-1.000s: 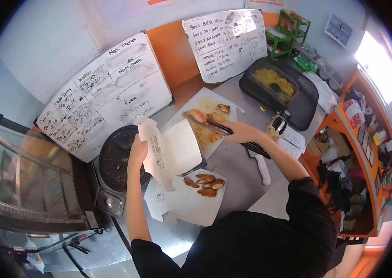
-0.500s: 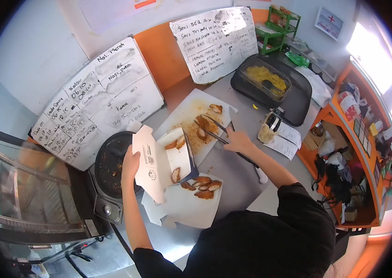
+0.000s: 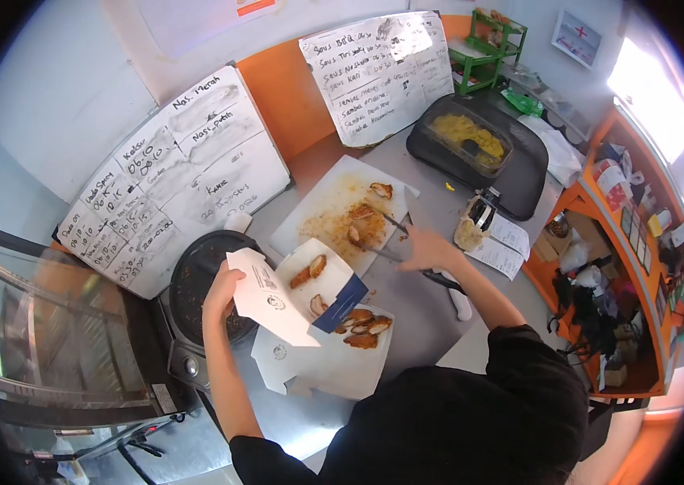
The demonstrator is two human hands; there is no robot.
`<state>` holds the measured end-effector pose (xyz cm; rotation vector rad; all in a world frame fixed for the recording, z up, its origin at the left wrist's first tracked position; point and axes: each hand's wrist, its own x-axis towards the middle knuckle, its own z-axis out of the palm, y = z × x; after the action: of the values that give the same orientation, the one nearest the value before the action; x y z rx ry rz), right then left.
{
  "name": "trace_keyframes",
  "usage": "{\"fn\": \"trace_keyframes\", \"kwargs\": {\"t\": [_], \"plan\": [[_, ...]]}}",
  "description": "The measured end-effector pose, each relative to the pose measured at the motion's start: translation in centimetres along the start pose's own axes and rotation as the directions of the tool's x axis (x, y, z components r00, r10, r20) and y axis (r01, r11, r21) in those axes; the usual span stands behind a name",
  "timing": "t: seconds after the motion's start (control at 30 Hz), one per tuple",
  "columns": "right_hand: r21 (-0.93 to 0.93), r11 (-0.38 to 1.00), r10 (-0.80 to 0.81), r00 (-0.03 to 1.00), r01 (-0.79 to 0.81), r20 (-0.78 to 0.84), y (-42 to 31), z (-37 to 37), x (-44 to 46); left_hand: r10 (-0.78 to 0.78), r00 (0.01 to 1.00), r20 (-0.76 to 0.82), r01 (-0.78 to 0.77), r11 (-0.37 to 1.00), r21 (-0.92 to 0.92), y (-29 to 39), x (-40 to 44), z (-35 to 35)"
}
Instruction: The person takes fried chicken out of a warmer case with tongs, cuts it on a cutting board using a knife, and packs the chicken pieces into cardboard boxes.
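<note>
My left hand (image 3: 223, 289) grips the raised lid of a takeaway box (image 3: 347, 304), white inside with a dark blue side, tilted over the counter. Two pieces of fried chicken (image 3: 308, 272) lie apart inside it. My right hand (image 3: 429, 249) is closed around black tongs (image 3: 441, 280). Their spread tips are at sliced fried chicken (image 3: 359, 212) on a crumb-covered white cutting board (image 3: 297, 222); whether they grip it I cannot tell. Another chicken piece (image 3: 380, 191) lies near the board's far corner. Below the held box, a second open box (image 3: 342, 376) holds several chicken pieces (image 3: 364, 329).
A knife with a white handle (image 3: 462, 305) lies right of the tongs. Behind it are a jar (image 3: 469, 234), paper slips (image 3: 503, 250) and a black tray (image 3: 532, 174) bearing a tub of yellow food (image 3: 471, 137). A round black pan (image 3: 188, 279) stands at left, beside a glass cabinet (image 3: 75, 323).
The held box has shifted right and tipped, now partly covering the chicken in the lower box. The tongs have moved slightly over the cut chicken, and their arms look wider apart.
</note>
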<state>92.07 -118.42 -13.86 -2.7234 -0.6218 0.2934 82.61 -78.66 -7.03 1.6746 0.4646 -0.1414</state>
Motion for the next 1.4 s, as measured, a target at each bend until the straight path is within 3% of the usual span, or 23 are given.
{"fn": "trace_keyframes", "kwargs": {"t": [0.1,0.2,0.3,0.6,0.7,0.9,1.0,1.1,1.23,1.3,1.4], "plan": [[-0.123,0.991,0.037,0.997,-0.045,-0.061,-0.8,1.3,-1.3,-0.023,0.997,0.078,0.021,0.999,0.027,0.1,-0.1,-0.1],[-0.049,0.996,0.070,0.989,-0.077,-0.129,0.5,2.9,-0.3,0.048,0.997,0.056,-0.053,0.996,0.074,-0.8,0.4,-0.1],[0.077,0.989,0.129,0.991,-0.125,-0.040,1.9,3.8,1.7,0.060,0.997,0.037,-0.064,0.993,0.099,0.4,-0.6,0.4],[0.053,0.996,0.072,0.997,-0.071,-0.010,2.4,1.6,4.0,0.089,0.995,0.035,-0.092,0.990,0.111,-0.6,-0.5,-0.2],[-0.001,0.999,0.050,0.992,-0.051,-0.115,2.4,-0.1,2.8,0.097,0.995,0.018,-0.098,0.988,0.120,-0.7,-1.0,-0.1],[-0.082,0.993,0.081,0.997,-0.080,0.011,4.7,0.7,5.5,0.043,0.999,0.034,-0.045,0.997,0.070,-0.4,-0.6,0.3],[-0.081,0.996,0.032,0.998,-0.037,-0.060,6.0,1.8,7.2,0.087,0.995,0.045,-0.090,0.993,0.073,-0.6,-0.6,0.4],[-0.036,0.997,-0.068,0.998,0.067,-0.014,5.3,0.1,6.5,0.096,0.995,0.033,-0.098,0.993,0.068,-0.5,-0.9,0.4],[0.224,0.975,-0.067,0.944,-0.007,0.323,-1.9,-6.3,1.6,0.087,0.996,0.021,-0.088,0.996,0.029,-0.6,-1.1,0.5],[0.207,0.953,-0.272,0.924,0.221,0.268,-2.9,-5.1,0.7,0.097,0.995,0.032,-0.098,0.994,0.039,-0.9,-0.5,0.6],[0.044,0.922,-0.379,0.878,0.384,0.294,-6.5,-5.4,-1.9,0.134,0.989,0.056,-0.138,0.989,0.059,-1.0,-0.5,0.8]]}}
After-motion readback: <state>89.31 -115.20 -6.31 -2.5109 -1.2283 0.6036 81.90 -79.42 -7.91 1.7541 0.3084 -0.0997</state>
